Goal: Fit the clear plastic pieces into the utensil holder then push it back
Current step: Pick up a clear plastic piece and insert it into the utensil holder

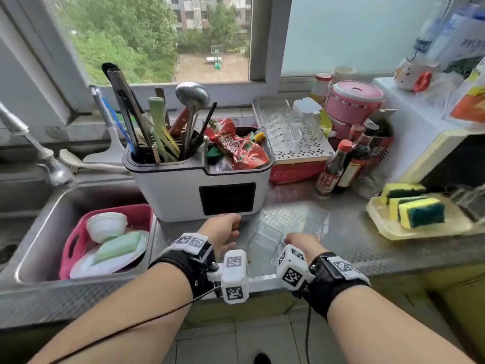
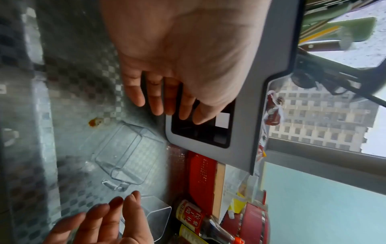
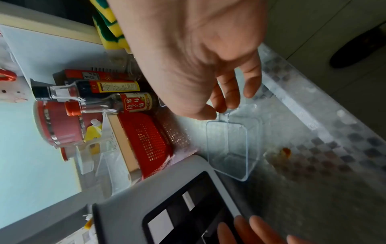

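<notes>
Far left there's a sink [image 1: 39,232] with a pink basket [image 1: 76,240] of dishes in it. Next over, the white utensil holder [image 1: 168,190] sits on the tabletop [image 1: 367,248], stuffed with tools and snack bags. Left hand [image 1: 223,229] has its fingers [image 2: 156,99] laid straight against the dark opening low on the holder's front, so that grip is wide, holding nothing. Just right of it, the right hand [image 1: 301,244] pinches the tab of a clear plastic tray [image 3: 234,145] lying on the tabletop beside the holder. A 2nd clear piece [image 1: 312,219] lies just past it.

Daylit window [image 1: 157,38], steel counter [image 1: 367,248], sink [image 1: 39,232], tiled floor [image 1: 236,342]
</notes>
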The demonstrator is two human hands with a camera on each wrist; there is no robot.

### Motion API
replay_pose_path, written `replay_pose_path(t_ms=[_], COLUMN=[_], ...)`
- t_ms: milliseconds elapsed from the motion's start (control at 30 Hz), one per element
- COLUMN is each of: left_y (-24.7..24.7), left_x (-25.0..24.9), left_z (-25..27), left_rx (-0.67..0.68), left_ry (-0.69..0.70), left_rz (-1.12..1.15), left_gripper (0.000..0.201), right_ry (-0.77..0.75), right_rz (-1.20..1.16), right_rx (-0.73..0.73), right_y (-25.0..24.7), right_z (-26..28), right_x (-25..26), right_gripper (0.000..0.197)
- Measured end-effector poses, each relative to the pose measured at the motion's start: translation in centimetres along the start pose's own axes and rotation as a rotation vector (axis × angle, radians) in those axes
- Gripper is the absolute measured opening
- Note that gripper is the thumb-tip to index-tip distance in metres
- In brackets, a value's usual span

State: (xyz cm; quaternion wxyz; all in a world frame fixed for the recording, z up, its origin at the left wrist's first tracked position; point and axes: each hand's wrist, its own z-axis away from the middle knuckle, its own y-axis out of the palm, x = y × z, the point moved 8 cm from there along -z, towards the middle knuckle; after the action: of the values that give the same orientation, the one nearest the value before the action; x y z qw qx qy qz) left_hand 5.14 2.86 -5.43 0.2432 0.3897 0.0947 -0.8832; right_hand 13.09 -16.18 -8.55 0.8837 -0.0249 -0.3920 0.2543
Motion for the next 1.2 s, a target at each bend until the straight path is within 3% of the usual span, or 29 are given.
replay_pose_path(t_ms=[67,133,333,433,500,767,1200], left_y=[-0.2,-0.3,-0.7,-0.4,-0.1,0.2,-0.8], left_x=[1.0,2.2,4.1,4.7,4.7,3.9,1.5], left_z=[-0.6,-0.8,-1.4,-1.6,-1.7,-1.6,-2.0], left_rx=[-0.048,-0.057,-0.094,-0.081,-0.077,-0.055,-0.031], left_ry=[-0.028,-0.065,-0.099,-0.123,-0.129,-0.122,-0.138], left_rz=[0.026,0.02,-0.009,0.01,0.025,0.073,0.144], left_gripper=[0.023,0.018,0.024,0.028,0.026,0.031,0.027], right_ry=[0.008,0.009,0.018,0.056,0.058,-0.081,0.006], right_rz=[0.097,0.135,0.108,0.038,-0.054,-0.16,-0.343], right_rx=[0.041,0.081,0.109,0.133,0.159,0.219,0.26], right_y=[0.7,1.1,1.3,1.7,2.3,4.6,7.9], right_z=[-0.6,-1.9,-3.0,-2.6,-2.7,-2.3,-2.3], right_x=[-0.5,-1.3,-1.4,-1.7,-1.9,1.1,2.3], right_gripper=[0.035,0.042,0.038,0.013,0.007,0.013,0.014])
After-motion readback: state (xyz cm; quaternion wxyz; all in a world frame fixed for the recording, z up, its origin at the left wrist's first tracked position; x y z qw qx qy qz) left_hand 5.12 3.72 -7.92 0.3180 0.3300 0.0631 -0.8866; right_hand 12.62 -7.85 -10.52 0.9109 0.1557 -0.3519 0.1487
